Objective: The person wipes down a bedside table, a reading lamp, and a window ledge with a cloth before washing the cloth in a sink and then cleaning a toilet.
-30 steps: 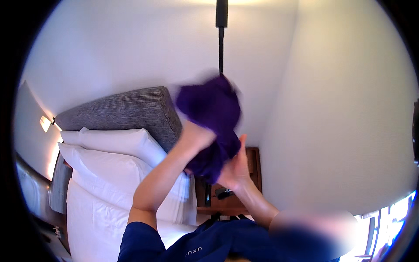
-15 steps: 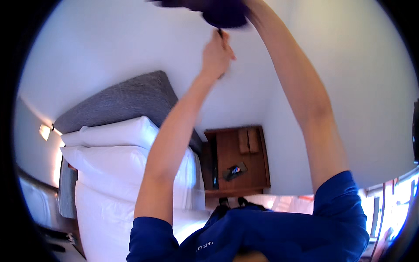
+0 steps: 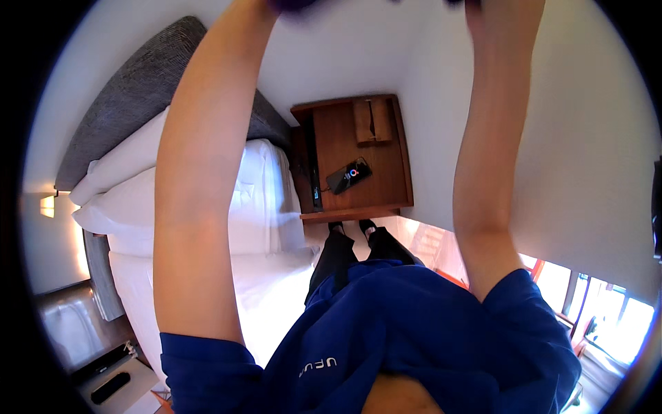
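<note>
Both my bare arms reach up to the top edge of the view. My left forearm (image 3: 203, 117) leaves the picture there, so that hand is out of sight. Beside its wrist end shows a blurred strip of a dark purple thing (image 3: 298, 5), its kind hidden by the edge. Only the wrist end of my right hand (image 3: 491, 12) comes into view, at the upper right. A second dark purple bit (image 3: 453, 3) sits just left of it. The fingers of both hands are cut off, and what they hold cannot be seen.
A bed with white bedding (image 3: 265, 200) and a grey headboard (image 3: 138, 83) stands at left. Ahead is a wooden bedside table (image 3: 389, 190) bearing a lit phone (image 3: 349, 176) and a brown box (image 3: 373, 121). White wall (image 3: 579, 159) runs along the right.
My left hand, closed on a thin dark thing below the purple one, has gone up out of view. My arms have spread apart. The bedside table appears higher in the picture.
</note>
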`<action>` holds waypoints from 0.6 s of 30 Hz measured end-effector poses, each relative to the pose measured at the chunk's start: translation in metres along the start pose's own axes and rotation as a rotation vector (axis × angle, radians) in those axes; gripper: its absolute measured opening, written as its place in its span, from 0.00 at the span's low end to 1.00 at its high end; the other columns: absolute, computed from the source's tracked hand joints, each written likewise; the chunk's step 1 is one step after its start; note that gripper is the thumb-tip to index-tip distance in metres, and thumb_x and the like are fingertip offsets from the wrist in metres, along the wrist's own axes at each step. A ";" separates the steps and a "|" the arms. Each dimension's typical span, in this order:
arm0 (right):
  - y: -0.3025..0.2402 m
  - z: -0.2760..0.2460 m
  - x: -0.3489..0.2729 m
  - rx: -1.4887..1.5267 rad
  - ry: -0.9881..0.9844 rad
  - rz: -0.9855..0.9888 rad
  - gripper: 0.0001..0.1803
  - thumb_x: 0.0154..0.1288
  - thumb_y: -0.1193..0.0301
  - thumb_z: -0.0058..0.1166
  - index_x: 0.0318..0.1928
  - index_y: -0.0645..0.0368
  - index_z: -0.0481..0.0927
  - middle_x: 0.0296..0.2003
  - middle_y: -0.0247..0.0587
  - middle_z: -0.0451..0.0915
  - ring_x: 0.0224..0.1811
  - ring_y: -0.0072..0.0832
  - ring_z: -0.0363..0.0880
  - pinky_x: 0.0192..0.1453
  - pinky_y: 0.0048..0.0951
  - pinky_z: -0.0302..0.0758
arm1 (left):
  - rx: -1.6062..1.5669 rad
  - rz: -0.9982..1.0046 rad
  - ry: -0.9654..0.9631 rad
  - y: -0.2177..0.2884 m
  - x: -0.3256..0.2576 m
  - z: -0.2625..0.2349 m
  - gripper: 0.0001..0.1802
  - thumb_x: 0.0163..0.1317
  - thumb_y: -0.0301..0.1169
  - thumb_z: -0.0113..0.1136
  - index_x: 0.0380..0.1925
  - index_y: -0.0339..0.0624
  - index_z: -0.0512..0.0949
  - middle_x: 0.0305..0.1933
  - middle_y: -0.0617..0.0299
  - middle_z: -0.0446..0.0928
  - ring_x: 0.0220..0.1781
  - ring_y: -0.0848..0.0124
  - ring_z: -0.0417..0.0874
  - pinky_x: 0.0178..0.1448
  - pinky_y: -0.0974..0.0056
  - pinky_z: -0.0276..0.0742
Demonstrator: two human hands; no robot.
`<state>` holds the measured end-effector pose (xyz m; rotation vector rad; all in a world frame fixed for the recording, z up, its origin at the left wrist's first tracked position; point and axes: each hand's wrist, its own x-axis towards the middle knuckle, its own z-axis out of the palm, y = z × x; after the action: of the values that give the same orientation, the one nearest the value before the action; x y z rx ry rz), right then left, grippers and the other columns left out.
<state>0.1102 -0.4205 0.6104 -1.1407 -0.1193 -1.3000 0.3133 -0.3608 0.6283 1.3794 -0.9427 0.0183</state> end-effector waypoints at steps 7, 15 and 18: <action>0.075 -0.166 -0.240 -0.558 -0.026 0.852 0.17 0.58 0.74 0.60 0.48 0.65 0.77 0.43 0.37 0.81 0.47 0.25 0.76 0.55 0.29 0.71 | 0.335 0.368 -0.047 -0.013 -0.072 0.010 0.17 0.70 0.40 0.45 0.43 0.34 0.68 0.23 0.58 0.75 0.23 0.69 0.77 0.30 0.66 0.73; 0.204 -0.312 -0.436 -1.477 -0.785 1.319 0.42 0.50 0.57 0.60 0.63 0.62 0.60 0.53 0.58 0.74 0.57 0.48 0.72 0.57 0.43 0.71 | 0.429 -0.105 0.020 -0.219 -0.328 -0.043 0.15 0.68 0.34 0.49 0.48 0.34 0.72 0.46 0.49 0.75 0.47 0.63 0.77 0.49 0.63 0.72; 0.205 -0.266 -0.488 -1.335 -0.582 1.040 0.34 0.49 0.57 0.60 0.56 0.63 0.71 0.50 0.53 0.75 0.53 0.48 0.73 0.56 0.42 0.72 | 0.497 -0.549 -0.087 -0.262 -0.518 -0.090 0.13 0.68 0.33 0.51 0.46 0.35 0.74 0.44 0.51 0.77 0.45 0.62 0.79 0.49 0.64 0.72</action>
<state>-0.0284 -0.3061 0.0461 -2.2166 0.9361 0.0839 0.1635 -0.0923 0.1283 2.0805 -0.6206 -0.2380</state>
